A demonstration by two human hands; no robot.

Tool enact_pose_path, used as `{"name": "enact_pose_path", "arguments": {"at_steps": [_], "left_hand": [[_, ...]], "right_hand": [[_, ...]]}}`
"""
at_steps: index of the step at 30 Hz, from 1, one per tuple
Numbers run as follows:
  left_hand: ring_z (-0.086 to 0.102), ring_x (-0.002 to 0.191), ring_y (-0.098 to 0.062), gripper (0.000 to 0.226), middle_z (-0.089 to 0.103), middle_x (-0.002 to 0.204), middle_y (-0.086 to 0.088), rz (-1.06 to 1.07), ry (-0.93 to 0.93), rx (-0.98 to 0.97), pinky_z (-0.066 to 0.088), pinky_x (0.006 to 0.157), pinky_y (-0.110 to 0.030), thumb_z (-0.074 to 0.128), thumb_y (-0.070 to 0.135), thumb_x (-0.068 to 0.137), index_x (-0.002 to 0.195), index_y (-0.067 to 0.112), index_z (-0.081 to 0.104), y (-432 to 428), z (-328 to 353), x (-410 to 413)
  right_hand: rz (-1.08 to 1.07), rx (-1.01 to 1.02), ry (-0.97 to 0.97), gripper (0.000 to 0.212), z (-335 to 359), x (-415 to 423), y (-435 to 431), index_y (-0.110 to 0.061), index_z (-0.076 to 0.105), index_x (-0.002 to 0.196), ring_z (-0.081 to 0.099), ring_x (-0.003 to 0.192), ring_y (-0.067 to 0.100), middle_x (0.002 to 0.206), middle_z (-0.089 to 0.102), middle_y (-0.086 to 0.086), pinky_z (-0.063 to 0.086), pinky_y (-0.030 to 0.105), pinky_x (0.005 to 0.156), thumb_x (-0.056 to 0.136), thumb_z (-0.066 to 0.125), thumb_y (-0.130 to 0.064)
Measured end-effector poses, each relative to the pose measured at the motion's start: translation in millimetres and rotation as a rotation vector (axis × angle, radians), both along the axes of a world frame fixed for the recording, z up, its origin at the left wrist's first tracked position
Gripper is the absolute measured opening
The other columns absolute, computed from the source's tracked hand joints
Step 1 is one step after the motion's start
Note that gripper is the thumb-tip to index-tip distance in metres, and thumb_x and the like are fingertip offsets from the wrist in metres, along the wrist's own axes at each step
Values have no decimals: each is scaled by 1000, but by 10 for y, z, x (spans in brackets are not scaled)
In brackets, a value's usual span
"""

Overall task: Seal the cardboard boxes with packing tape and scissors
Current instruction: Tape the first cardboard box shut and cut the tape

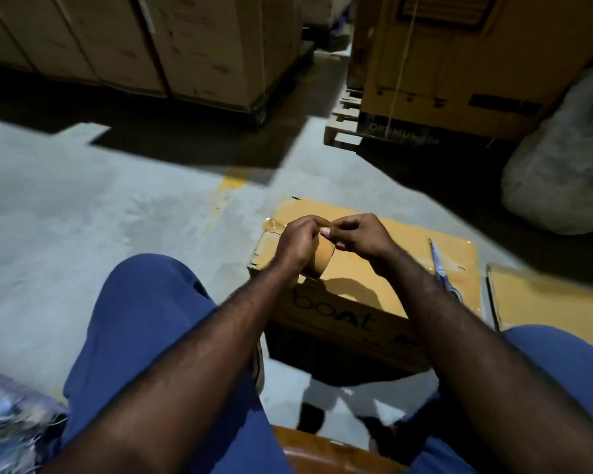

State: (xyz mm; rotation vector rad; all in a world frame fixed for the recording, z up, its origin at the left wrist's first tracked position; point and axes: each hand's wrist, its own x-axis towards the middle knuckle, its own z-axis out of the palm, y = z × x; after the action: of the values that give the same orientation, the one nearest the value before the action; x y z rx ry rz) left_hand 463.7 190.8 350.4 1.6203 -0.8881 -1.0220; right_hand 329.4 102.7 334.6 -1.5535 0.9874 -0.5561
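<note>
A brown cardboard box (367, 289) printed "boat" stands on the floor between my knees, its top glossy with tape. Above it my left hand (297, 246) grips a roll of brown packing tape (319, 263). My right hand (360, 239) pinches at the roll's upper edge, fingertips meeting those of the left hand. A pair of scissors (442, 268) lies on the box top to the right of my right forearm, blades pointing away from me. A second cardboard box (545, 299) sits at the right, partly hidden by my right knee.
Tall cartons (117, 46) line the back left. A yellow carton on a wooden pallet (343, 131) stands at the back right, with a grey sack (562, 179) beside it. Bare concrete floor (100, 200) lies to the left. I sit on a wooden seat (322, 449).
</note>
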Motion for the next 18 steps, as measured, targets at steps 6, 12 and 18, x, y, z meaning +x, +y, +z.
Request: {"name": "enact_pose_path", "arguments": {"at_steps": [6,12,18], "left_hand": [[54,74,-13,43,64,100,-6,76,-127,18,37,59,-27,44,21,85,118,35,67,-4,-41,534],[58,96,-25,20,63,113,-7,166,-164,150,43,70,-31,53,26,97,113,17,61,-99,-217,1081],[58,67,-26,12,64,81,-12,308,79,239,46,61,-29,56,13,92,93,8,66,-355,-521,1672]], "right_hand": [[-117,119,-75,22,-230,627,109,3,76,85,62,78,27,83,71,15,55,40,73,85,82,-19],[-101,-181,72,19,-312,1212,18,-18,78,75,67,72,15,72,73,-4,57,45,73,87,81,-32],[-21,-248,78,22,-458,1327,-216,-16,74,76,62,68,10,74,71,-2,55,43,71,92,75,-30]]}}
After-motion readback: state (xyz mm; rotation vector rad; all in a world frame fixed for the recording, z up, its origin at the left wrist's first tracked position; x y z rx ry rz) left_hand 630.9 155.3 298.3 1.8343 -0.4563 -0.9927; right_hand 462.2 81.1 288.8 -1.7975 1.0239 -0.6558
